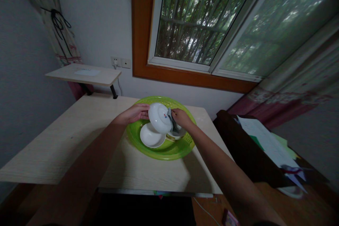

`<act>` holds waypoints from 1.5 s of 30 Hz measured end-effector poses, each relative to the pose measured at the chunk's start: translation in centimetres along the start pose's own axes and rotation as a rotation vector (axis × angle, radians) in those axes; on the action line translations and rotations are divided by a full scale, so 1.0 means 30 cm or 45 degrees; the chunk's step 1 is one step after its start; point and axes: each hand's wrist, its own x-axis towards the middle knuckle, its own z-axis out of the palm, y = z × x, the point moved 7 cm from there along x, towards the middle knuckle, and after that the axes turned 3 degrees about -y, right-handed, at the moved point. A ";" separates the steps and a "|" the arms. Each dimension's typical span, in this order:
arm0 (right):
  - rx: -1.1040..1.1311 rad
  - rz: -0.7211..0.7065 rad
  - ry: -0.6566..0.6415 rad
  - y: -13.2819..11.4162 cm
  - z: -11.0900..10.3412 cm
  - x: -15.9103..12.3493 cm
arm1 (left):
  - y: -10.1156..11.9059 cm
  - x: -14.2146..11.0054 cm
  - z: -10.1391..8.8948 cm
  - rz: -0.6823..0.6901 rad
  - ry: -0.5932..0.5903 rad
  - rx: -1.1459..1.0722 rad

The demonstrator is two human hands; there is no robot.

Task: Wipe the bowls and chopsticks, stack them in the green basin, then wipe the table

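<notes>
My left hand (pixel 137 113) grips the edge of a white bowl (pixel 159 117), which is tilted so that its underside faces me. Fingers closed, my right hand (pixel 181 118) holds a grey-green cloth (pixel 173 122) against the right side of that bowl. Below them, a green plastic basin (pixel 161 156) rests on the table. A second white bowl (pixel 152 136) lies in the basin's left part, its opening upward. Under the cloth, another white bowl (pixel 178 134) is partly hidden, and chopsticks (pixel 170 139) lie beside it.
The basin stands on a pale wooden table (pixel 87 137). A small raised shelf (pixel 84 74) is at the back left. Behind are a wall socket (pixel 116 61) and a window with a brown frame (pixel 190 79). Papers (pixel 265 137) lie on a dark piece of furniture at right.
</notes>
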 end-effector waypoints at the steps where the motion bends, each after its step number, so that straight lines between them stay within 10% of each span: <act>1: 0.040 -0.007 -0.005 0.000 0.000 -0.016 | 0.001 -0.001 0.000 0.005 0.010 -0.005; 14: -0.013 0.180 -0.068 0.042 0.013 -0.123 | 0.005 -0.007 -0.014 0.022 0.131 -0.026; 31: 0.383 -0.862 -0.079 -0.250 -0.062 -0.246 | -0.007 0.013 -0.047 0.066 0.265 0.029; 39: 0.073 -0.940 0.017 -0.397 -0.037 -0.236 | -0.015 0.014 -0.046 0.013 0.228 0.064; 45: -0.043 -1.025 -0.118 -0.329 0.000 -0.293 | -0.030 0.024 -0.057 -0.022 0.230 0.056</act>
